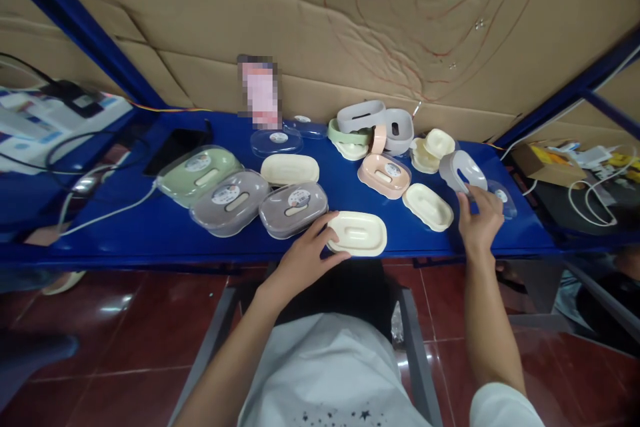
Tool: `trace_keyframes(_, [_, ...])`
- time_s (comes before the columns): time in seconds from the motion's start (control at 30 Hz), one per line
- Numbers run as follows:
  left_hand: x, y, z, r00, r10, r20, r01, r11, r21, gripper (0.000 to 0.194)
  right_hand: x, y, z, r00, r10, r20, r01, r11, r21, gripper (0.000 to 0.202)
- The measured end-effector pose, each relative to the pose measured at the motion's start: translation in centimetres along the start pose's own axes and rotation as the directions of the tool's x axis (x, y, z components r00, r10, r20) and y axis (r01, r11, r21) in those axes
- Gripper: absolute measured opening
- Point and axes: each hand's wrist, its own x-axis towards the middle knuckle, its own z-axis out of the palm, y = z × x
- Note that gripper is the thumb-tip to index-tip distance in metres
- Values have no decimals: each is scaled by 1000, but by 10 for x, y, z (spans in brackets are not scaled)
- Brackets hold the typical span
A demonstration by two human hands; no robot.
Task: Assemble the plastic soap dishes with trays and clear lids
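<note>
My left hand is at the table's front edge, its thumb and fingers around the left end of a cream oval dish. My right hand pinches the near rim of a light grey oval shell, which is tilted. Between the hands lies another cream dish. A peach oval box with a sticker is just behind it. Left of my left hand are two grey boxes with clear lids and a green one.
Grey shells and a green shell are stacked at the back. Clear lids lie near a blurred-out upright object. A cream dish sits mid-table. Blue posts and cardboard bound the blue table; cables run left.
</note>
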Motion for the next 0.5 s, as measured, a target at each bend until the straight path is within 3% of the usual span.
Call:
trace_keyframes(0.1, [-1,-3,3,999,-23,-23,22,999,-36,47,-21,-61,-26,982,-153,115,140,984,112,29])
trace_keyframes(0.17, [-2,-3,4,998,-51,-32,49,998,-49,75,-39,-104,-38,909,-313,275,268,944,192,27])
trace_keyframes(0.23, [-3,-3,4,997,-71,-33,69,996,-55,92,-54,-137,-43,840,-406,359,327,908,263,29])
trace_keyframes(0.33, [-3,-3,3,999,-49,-7,49,998,-50,95,-66,-161,-38,783,-476,400,348,869,352,35])
trace_keyframes(0.5, [-4,-5,6,1000,11,16,-12,999,30,80,-74,-171,-24,702,-550,452,397,829,393,45])
